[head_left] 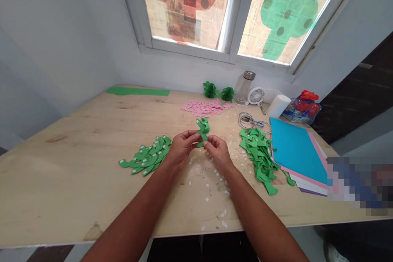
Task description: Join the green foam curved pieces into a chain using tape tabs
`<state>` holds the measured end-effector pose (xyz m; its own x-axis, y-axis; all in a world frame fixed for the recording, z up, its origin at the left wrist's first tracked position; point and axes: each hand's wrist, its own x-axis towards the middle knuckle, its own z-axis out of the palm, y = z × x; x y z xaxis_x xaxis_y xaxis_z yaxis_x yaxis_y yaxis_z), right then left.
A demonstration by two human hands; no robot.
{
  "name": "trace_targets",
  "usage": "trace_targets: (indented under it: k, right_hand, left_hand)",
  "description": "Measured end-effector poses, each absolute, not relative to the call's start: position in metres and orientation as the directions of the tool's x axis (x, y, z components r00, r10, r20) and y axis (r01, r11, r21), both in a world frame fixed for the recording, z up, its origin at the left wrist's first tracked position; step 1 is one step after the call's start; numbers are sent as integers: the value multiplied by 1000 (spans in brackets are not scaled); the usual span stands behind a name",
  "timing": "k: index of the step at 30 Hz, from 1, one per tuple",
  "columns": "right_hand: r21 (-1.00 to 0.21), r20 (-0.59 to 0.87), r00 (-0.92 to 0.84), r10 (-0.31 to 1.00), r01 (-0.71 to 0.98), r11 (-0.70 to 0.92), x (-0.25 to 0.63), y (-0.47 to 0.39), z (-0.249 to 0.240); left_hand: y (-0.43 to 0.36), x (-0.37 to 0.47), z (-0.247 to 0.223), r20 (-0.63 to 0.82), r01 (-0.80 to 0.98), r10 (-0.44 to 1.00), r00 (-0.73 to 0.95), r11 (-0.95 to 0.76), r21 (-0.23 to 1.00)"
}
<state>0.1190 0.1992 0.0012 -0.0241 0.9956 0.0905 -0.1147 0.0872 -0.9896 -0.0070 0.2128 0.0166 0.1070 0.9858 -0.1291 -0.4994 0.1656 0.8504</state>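
Observation:
Between my two hands, over the middle of the table, is a curved green foam piece [202,126] with a small white patch near its upper end. My left hand [183,144] pinches it from the left side. From the right, the fingers of my right hand [217,150] close on its lower end. Left of my hands lies an overlapping pile of curved green pieces with white patches [150,156]. To the right is a loose heap of green cut scraps [259,155]. Tiny white bits [207,199] are scattered on the tabletop below my hands.
Pink cut pieces [205,107] lie beyond my hands. Scissors [247,120], coloured sheets [297,151], a white roll [278,105], a small fan [256,95] and a bottle [245,86] stand or lie at right. A green strip [138,91] lies at the back left.

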Motion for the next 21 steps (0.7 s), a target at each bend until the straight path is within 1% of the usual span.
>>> trace_targets:
  k: [3,8,14,21]
  right_hand:
    - [-991,96,15,995,-92,97,120,199,3]
    - [-987,110,57,992,-115,116,120,201,-1]
    - [-993,76,12,997,-92,77,120,202,-4]
    - [-995,84,-23,996,-47,83,119,201,-4]
  left_hand:
    - [213,-6,15,-115,-455,989,94,145,879]
    - [213,-4,14,-97,-392,993,66,116,913]
    - [215,-6,16,-79,-442,997,9,75,894]
    - [216,-6,15,-65,-450,996,-55,33,892]
